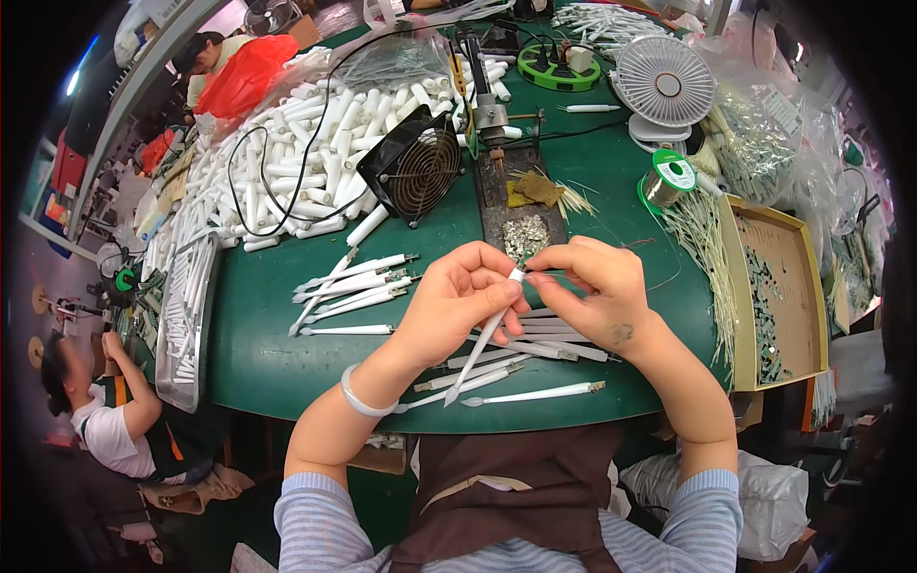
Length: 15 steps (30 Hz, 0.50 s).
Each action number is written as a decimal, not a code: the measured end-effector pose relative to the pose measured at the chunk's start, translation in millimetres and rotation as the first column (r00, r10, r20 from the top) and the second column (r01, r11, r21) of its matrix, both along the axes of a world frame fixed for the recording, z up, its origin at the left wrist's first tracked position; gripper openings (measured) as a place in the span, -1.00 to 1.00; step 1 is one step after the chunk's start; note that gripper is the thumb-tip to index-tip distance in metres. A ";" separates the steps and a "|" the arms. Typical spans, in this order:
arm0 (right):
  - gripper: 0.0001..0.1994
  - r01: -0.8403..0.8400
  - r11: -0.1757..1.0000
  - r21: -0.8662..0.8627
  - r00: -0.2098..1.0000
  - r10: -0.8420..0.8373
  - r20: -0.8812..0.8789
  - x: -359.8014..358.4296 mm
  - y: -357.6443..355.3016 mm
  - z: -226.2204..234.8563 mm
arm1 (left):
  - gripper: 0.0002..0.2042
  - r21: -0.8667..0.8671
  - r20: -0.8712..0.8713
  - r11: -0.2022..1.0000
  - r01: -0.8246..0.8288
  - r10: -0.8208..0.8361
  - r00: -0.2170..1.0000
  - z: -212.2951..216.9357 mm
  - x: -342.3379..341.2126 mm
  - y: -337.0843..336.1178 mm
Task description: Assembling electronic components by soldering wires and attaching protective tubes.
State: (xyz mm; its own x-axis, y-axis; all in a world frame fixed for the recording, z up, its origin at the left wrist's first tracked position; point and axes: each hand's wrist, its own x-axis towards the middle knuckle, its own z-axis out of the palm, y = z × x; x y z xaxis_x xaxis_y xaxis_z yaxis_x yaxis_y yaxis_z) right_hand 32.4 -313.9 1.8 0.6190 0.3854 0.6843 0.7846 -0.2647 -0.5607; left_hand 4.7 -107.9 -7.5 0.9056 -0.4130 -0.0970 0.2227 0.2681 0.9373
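left hand (457, 298) gripping white stick (485, 336), right hand (597, 291) at tip

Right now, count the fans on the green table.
2. A black square fan stands left of centre beside the heap of white tubes; a white round fan stands at the far right. Bags and clutter may hide others.

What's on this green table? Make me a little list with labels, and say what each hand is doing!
left hand: holds a thin white stick, tip pointing down
right hand: pinches the stick's top end
table: green, more white sticks lying in rows
behind hands: small black fan, white fan, wire spool
far left: pile of white tubes
right: yellow tray
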 end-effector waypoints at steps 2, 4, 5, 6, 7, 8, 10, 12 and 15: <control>-0.83 -0.005 1.000 0.005 0.990 0.005 -0.144 -2.5 1.1 1.9 | -0.85 0.044 0.023 0.998 -0.036 0.035 0.999 0.1 -2.5 -2.5; -0.84 -0.004 1.000 0.009 0.959 0.006 -0.283 -4.6 0.8 1.6 | -0.85 0.085 0.049 0.994 -0.068 0.064 0.997 0.7 -3.1 -5.1; -0.85 -0.002 1.000 -0.010 0.970 -0.001 -0.242 -4.9 1.3 -1.5 | -0.86 0.074 0.052 0.995 -0.066 0.062 0.997 0.8 -3.1 -5.7; -0.85 0.001 1.000 -0.027 0.980 -0.006 -0.200 -4.7 1.6 -4.7 | -0.86 0.065 0.055 0.996 -0.064 0.061 0.997 1.0 -3.0 -6.2; -0.85 0.002 1.000 -0.026 0.980 -0.007 -0.200 -3.4 1.4 -7.9 | -0.86 0.065 0.055 0.996 -0.063 0.060 0.997 0.7 -2.7 -6.1; -0.86 0.002 0.998 -0.069 0.997 -0.007 -0.077 -1.3 0.8 -10.9 | -0.86 0.066 0.067 0.997 -0.046 0.041 0.997 0.0 -2.2 -5.4; -0.86 0.005 0.994 -0.109 0.999 0.000 0.046 1.4 0.6 -12.5 | -0.87 0.068 0.077 0.997 -0.029 0.024 0.997 -0.3 -1.9 -3.6; -0.86 0.003 0.987 -0.162 0.989 0.021 0.143 2.8 0.2 -12.3 | -0.87 0.067 0.064 0.998 -0.008 0.004 0.998 1.1 -1.8 -2.7; -0.86 -0.010 0.986 -0.169 0.987 0.037 0.159 3.9 -0.1 -14.3 | -0.88 0.084 0.055 0.996 0.011 -0.016 0.998 3.7 -1.3 -1.7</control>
State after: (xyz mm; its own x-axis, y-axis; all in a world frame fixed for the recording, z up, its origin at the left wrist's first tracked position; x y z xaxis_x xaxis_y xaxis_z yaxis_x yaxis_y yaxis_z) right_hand 36.3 -314.0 -12.5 0.4951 0.5158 0.6992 0.8682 -0.3242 -0.3756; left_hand 3.3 -109.6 -3.8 0.9048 -0.4179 -0.0819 0.1732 0.1854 0.9673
